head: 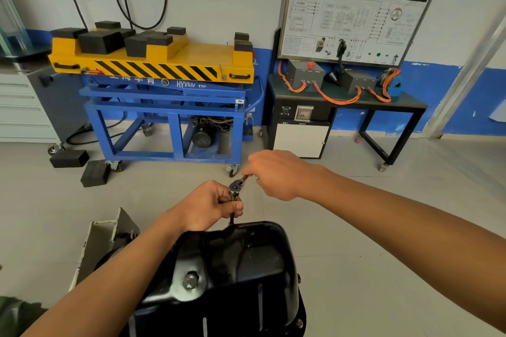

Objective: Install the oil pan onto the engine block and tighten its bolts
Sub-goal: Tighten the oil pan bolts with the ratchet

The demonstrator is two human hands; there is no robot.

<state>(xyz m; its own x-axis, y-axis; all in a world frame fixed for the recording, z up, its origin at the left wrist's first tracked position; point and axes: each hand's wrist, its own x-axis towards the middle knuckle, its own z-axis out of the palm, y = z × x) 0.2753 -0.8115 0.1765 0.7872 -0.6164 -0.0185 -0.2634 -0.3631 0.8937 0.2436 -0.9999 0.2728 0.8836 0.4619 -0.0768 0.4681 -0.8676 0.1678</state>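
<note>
1. Oil pan (241, 268), sump up: far-rim bolt tightening, I judge.
2. My left hand (210, 205) grips ratchet (236, 186) by its shaft above that rim; right hand (276, 175) pinches its handle.
3. Next: I swing handle, shaft upright.

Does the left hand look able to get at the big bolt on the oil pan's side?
Probably, once it lets go: the left hand grips the extension under the ratchet. Nothing covers the bolt on the oil pan, and it sits close by.
</note>
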